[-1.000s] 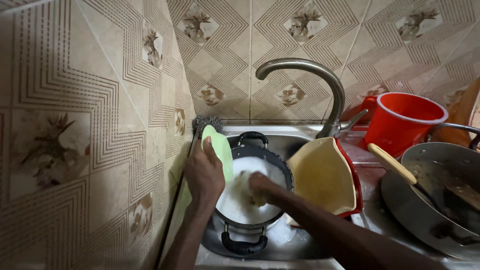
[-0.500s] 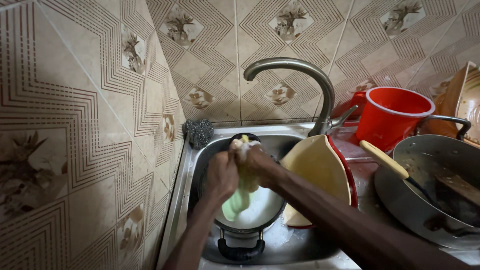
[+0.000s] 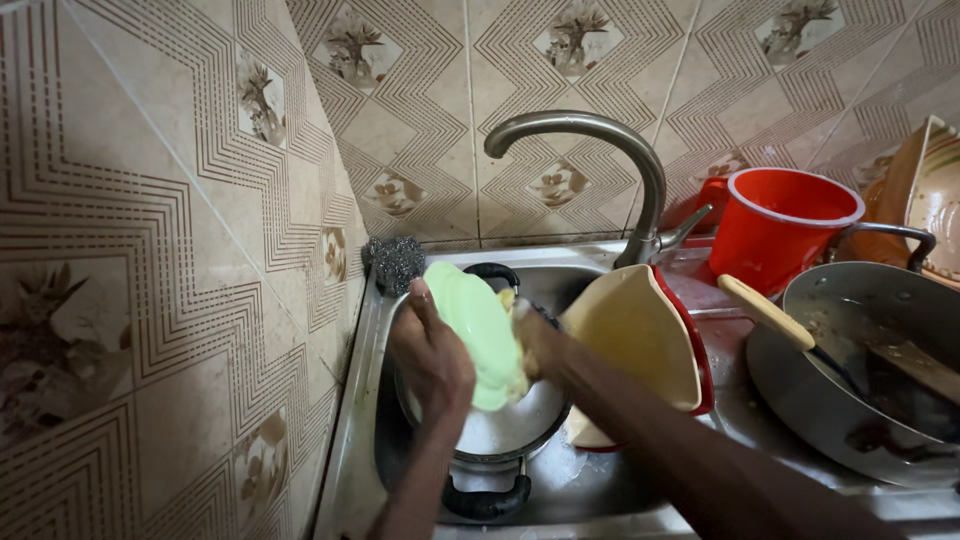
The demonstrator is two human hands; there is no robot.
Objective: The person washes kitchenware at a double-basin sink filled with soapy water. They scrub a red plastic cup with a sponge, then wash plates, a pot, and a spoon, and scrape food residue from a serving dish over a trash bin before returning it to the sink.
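Note:
My left hand (image 3: 432, 350) holds a pale green plastic plate (image 3: 478, 330) tilted up over the sink. My right hand (image 3: 535, 340) presses a yellowish soapy sponge (image 3: 510, 300) against the plate's face; most of the sponge is hidden behind the plate and fingers. Below them sits a dark pot (image 3: 500, 440) with black handles, holding foamy water, inside the steel sink (image 3: 590, 480).
A curved tap (image 3: 600, 130) arches over the sink. A steel scourer (image 3: 393, 260) lies in the back left corner. A cream and red dish (image 3: 640, 340) leans in the sink. To the right stand a red bucket (image 3: 780, 225) and a large pan (image 3: 880, 370) with a wooden-handled utensil (image 3: 765, 310).
The green plate has turned from edge-on and low to face up and higher. My right hand has come down from the plate's top to its right side.

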